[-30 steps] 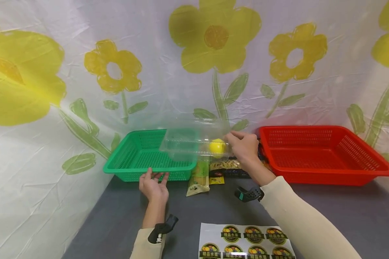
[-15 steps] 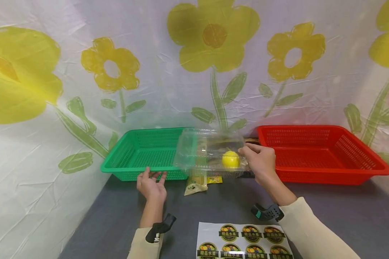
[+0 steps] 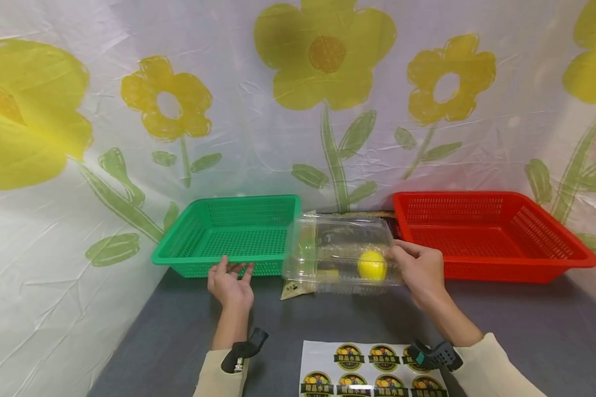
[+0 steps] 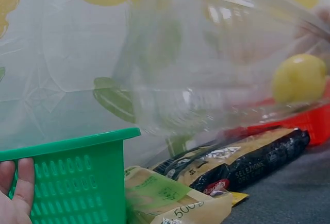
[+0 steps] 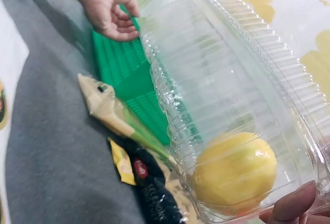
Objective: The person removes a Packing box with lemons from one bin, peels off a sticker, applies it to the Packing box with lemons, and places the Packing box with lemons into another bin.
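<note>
My right hand [image 3: 422, 275] grips the right end of a clear plastic clamshell box [image 3: 345, 234], thumb on its edge. Inside, near that hand, lies a rounded yellow fruit [image 5: 234, 172]. Held up off the table, the box is tilted in the left wrist view. My left hand [image 3: 232, 286] holds the front rim of a green plastic basket [image 3: 228, 259], its thumb at the rim and fingers against the front wall. In the right wrist view, those fingers curl below the rim. No fruit shows in the green basket.
A red basket [image 3: 496, 264] stands at the right. Between the baskets lie a paper-coloured 500 g packet [image 4: 206, 208], a black pasta bag [image 4: 247, 162] and a small yellow packet [image 5: 122, 162]. A sheet of round stickers [image 3: 372, 358] lies in front. A flowered curtain [image 3: 248, 110] hangs behind.
My right hand has brought the box rightward, down and nearer, from over the green basket's right end to between the baskets, with the fruit inside. My left hand stays at the green rim.
</note>
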A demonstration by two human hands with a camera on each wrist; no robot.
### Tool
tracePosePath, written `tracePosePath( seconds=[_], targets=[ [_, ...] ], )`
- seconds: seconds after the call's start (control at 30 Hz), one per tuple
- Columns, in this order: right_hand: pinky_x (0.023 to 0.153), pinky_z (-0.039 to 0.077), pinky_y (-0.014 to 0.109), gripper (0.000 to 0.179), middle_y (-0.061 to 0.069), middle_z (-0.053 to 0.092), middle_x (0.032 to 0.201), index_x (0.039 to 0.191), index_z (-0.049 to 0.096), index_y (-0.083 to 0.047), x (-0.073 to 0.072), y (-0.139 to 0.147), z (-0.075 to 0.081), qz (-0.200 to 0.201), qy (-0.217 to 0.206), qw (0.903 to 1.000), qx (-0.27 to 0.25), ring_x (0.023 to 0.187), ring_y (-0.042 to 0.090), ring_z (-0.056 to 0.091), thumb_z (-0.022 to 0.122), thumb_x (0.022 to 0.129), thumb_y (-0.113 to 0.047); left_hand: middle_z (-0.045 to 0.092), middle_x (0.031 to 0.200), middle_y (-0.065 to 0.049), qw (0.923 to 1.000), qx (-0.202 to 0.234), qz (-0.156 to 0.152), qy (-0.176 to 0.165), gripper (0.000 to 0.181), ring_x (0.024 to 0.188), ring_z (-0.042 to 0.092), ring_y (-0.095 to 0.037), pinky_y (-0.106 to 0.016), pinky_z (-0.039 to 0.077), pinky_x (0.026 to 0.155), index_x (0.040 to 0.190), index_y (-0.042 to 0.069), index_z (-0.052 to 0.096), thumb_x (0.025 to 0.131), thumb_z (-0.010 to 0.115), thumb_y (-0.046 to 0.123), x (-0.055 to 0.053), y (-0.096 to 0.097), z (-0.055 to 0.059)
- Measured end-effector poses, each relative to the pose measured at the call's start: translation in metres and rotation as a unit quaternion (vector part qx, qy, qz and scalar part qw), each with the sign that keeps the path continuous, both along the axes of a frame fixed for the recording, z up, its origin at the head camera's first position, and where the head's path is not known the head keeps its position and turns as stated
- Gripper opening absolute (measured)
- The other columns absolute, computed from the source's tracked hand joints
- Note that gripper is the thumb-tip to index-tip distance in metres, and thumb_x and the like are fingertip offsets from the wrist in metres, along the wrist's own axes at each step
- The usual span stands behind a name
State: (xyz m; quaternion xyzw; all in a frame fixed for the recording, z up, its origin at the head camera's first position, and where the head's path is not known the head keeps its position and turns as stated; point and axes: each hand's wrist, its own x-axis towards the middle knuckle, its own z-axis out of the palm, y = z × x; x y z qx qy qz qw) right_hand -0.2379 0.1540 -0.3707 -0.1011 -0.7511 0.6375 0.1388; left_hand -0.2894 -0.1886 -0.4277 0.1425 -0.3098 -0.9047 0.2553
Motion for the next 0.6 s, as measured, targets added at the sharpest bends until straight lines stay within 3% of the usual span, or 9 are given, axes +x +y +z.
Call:
tracePosePath(
  seconds=[0.37,0.6],
  targets=[
    [0.048,0.048,0.031,0.04,0.005,0.073,0.088,0.128,0.069,-0.001,0.02,0.017,-0.015,0.0,-0.018,0.9996,0.022,0.044,0.018,0.045,0.069,0.093,-0.02,0.044,0.094,-0.009,1.0,-0.001,0.004,-0.003,0.024,0.081,0.055,-0.026,-0.048,0.054,0.089,0.095,0.011,0.039,0.106,0.054,0.026,0.0,-0.001,-0.001],
    [0.048,0.045,0.03,0.041,0.003,0.061,0.069,0.131,0.067,0.0,0.029,0.024,-0.027,-0.002,-0.031,0.9992,0.025,0.044,0.016,0.045,0.068,0.094,-0.019,0.045,0.094,-0.011,1.0,0.001,0.005,0.001,0.025,0.084,0.054,-0.027,-0.049,0.054,0.09,0.092,0.011,0.039,0.105,0.055,0.026,-0.001,0.0,0.0]
  ],
)
